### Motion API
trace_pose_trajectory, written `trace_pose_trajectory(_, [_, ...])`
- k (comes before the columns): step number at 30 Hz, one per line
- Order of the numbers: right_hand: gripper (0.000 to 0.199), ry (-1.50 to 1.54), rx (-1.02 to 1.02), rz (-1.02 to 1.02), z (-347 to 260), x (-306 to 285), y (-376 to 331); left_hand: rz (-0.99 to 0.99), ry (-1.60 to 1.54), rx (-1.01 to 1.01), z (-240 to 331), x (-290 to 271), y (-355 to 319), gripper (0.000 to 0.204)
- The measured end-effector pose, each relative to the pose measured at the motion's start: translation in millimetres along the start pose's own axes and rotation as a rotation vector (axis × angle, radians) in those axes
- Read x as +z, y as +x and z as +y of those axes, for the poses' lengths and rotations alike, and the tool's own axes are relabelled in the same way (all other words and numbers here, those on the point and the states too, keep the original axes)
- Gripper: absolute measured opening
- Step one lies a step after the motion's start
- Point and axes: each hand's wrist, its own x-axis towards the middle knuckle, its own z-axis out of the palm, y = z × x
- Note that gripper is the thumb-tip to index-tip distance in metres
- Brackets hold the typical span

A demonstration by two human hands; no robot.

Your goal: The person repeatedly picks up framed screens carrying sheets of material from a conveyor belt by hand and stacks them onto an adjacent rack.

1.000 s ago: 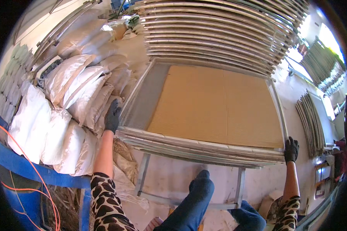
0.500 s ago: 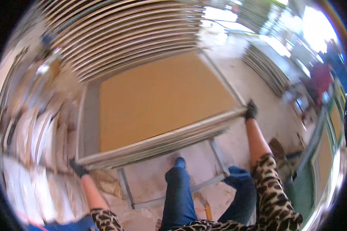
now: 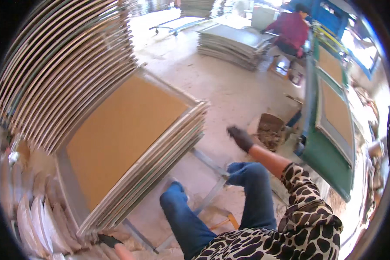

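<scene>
A stack of flat framed screens lies in front of me on a low metal stand (image 3: 210, 193). The top screen (image 3: 125, 134) has a tan sheet inside a grey border and a pale frame edge. My right hand (image 3: 240, 138), in a dark glove, is held out in the air right of the stack. It is empty, with its fingers stretched out and slightly blurred. Beside the stack's near left corner is my left hand (image 3: 110, 240), also dark-gloved. Its fingers look outstretched and hold nothing I can see; whether they touch the frame is unclear.
A tall rack of slatted layers (image 3: 69, 65) rises behind the stack. Pale bundles (image 3: 41, 223) stand at left. On the right are a green conveyor-like table (image 3: 329, 167) bearing framed screens and a box of scraps (image 3: 271, 132). Farther back, a person (image 3: 290, 32) works near another stack (image 3: 232, 43).
Both hands gripped the top screen's near corners earlier; the right has come off and hangs apart. The screen now lies squarely on the stack. My view has swung to the right.
</scene>
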Motion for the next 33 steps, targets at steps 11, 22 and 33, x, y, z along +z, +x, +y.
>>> trace_pose_trajectory(11, [0.029, -0.336, 0.220, -0.165, 20.8, -111.1, -238.3, -0.746, -0.069, -0.083, -1.8, 181.3, -354.8, 0.039])
trace_pose_trajectory(22, [0.027, -1.091, 0.393, 0.378, 226.9, -367.8, -344.1, -1.228, 0.097, -0.247, -13.6, 188.6, -470.4, 0.043])
trace_pose_trajectory(33, [0.031, -1.286, 0.731, 0.269, 250.2, -430.2, -405.3, -1.245, 0.305, -0.157, -37.7, 185.5, -452.4, 0.031])
